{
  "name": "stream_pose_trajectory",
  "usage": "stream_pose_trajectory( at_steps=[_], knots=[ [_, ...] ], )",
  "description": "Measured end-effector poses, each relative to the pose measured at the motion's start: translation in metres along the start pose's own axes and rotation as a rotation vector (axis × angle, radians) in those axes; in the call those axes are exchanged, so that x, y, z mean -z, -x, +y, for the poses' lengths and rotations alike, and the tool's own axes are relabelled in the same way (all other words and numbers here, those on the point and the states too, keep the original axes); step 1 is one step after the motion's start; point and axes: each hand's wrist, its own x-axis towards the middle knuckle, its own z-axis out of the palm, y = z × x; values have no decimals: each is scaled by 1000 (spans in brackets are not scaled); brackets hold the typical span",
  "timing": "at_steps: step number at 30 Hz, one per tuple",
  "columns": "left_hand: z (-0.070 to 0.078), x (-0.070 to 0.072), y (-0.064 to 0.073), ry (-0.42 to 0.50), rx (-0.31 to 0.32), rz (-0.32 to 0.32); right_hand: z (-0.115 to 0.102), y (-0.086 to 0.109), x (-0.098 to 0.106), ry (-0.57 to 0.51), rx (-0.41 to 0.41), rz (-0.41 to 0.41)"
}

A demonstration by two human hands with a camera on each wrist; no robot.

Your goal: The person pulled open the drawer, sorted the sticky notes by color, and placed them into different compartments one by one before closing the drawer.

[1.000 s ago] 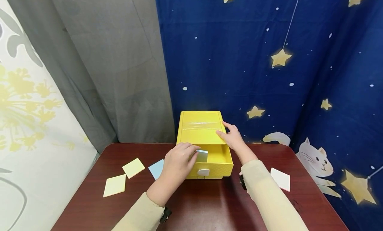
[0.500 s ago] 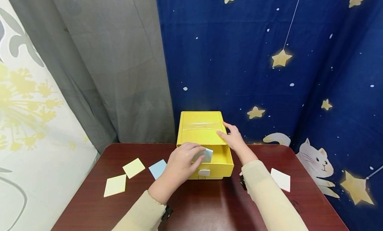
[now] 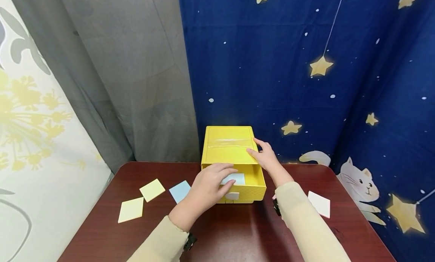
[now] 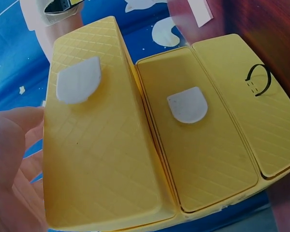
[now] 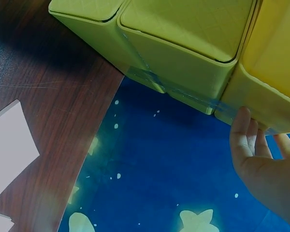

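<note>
A navy star-printed curtain (image 3: 268, 73) fills the upper right of the head frame; a grey curtain (image 3: 125, 73) hangs at upper left. A dark-red surface (image 3: 238, 231) spans the lower part. At its rear centre I see a yellow drawer cabinet (image 3: 227, 135). Its upper drawer (image 3: 254, 194) is extended toward the person; the middle drawer (image 4: 203, 150) and lower drawer (image 4: 232, 72) sit flush.

Left hand (image 3: 210, 182): centre, at the left of the upper drawer. Grip loose, thumb apart from fingers; whether it touches the paper, I cannot tell. Right hand (image 3: 266, 156): right of centre, on the cabinet's upper right edge, thumb on top. Grip unclenched, fingers straight along the side.

A pale-blue paper square (image 3: 239, 178) is inside the upper drawer, beside the left fingertips. On the surface: two yellow squares (image 3: 152, 190), lower left; a sky-blue square (image 3: 179, 191), near the left wrist; a white square (image 3: 319, 204), lower right. Smallest: a white tab (image 4: 79, 80) on the upper drawer front.
</note>
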Motion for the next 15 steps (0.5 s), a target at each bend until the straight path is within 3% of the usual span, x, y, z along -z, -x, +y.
stream_pose_trajectory(
  at_steps=[9, 15],
  knots=[
    [-3, 2, 4, -76, 25, 26, 1, 1, 0, -10, -10, -7],
    [-7, 4, 11, -64, 56, 23, 0, 0, 1, 5, -3, 3]
  ],
)
